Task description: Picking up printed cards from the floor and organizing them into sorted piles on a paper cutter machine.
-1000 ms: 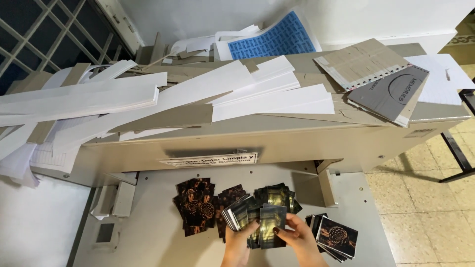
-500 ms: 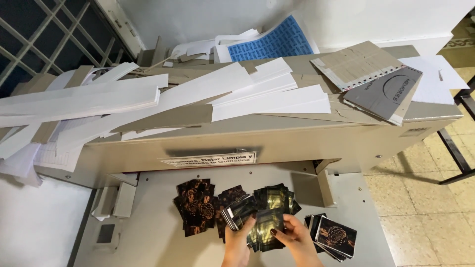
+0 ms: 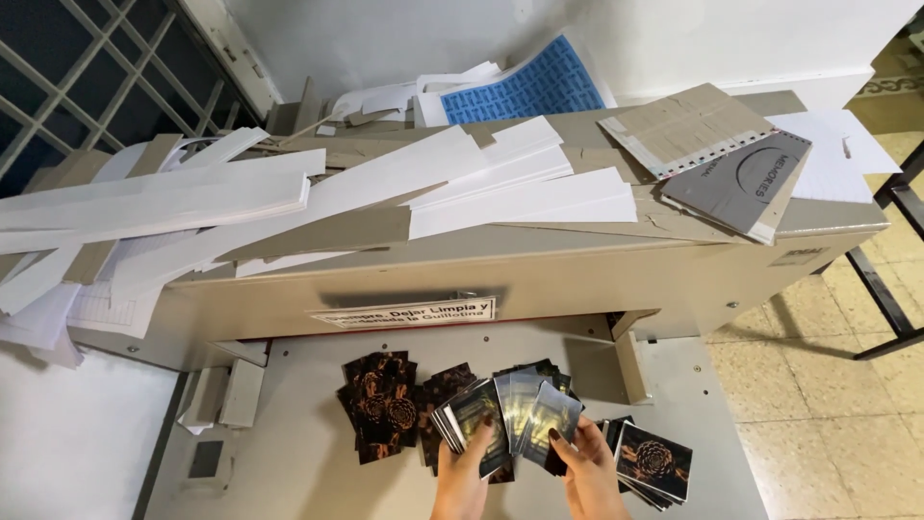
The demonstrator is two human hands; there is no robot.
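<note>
Glossy dark cards (image 3: 505, 419) fanned between my left hand (image 3: 462, 481) and right hand (image 3: 589, 474), both grips pinching them just above the tabletop (image 3: 289, 462) below the cutter (image 3: 481, 279), could slip and scatter onto the loose pile (image 3: 380, 404) beside them.

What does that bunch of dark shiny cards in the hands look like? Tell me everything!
The fanned bunch of small dark glossy cards is rectangular printed card, black with a golden flower-like pattern, and the light glares pale on some faces. They are spread like a fan, tilted up off the grey machine table. The left hand grips the fan's lower left from beneath, and the right hand pinches its right side with its fingers. More dark card piles lie flat beside it.
</note>
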